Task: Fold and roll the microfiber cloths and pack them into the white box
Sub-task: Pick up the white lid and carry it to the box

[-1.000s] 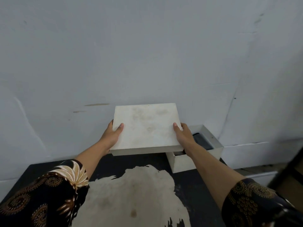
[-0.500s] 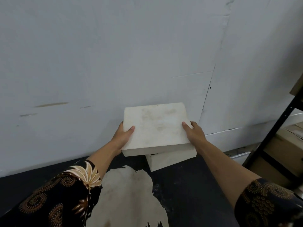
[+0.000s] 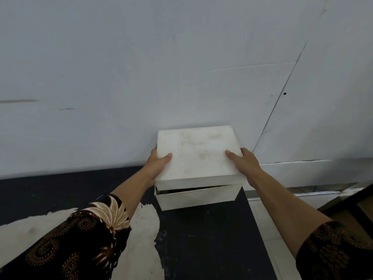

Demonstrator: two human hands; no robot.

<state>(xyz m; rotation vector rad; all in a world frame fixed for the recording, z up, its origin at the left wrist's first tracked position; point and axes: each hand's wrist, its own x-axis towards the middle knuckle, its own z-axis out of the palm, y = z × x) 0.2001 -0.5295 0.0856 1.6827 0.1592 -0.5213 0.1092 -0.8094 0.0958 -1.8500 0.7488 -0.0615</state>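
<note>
The flat white cardboard lid [image 3: 196, 154] sits skewed on the square white cardboard box [image 3: 196, 197], which stands at the table's back. The left hand [image 3: 159, 164] and right hand [image 3: 244, 164] each grasp a lid side. It likely needs its corners squared before an even press down. The pale wall [image 3: 181, 67] is just behind the box, and the black tabletop [image 3: 201, 239] ends just to its right.

wall [image 3: 141, 57]: white, scuffed | table [image 3: 201, 239]: black, paint worn pale
</note>
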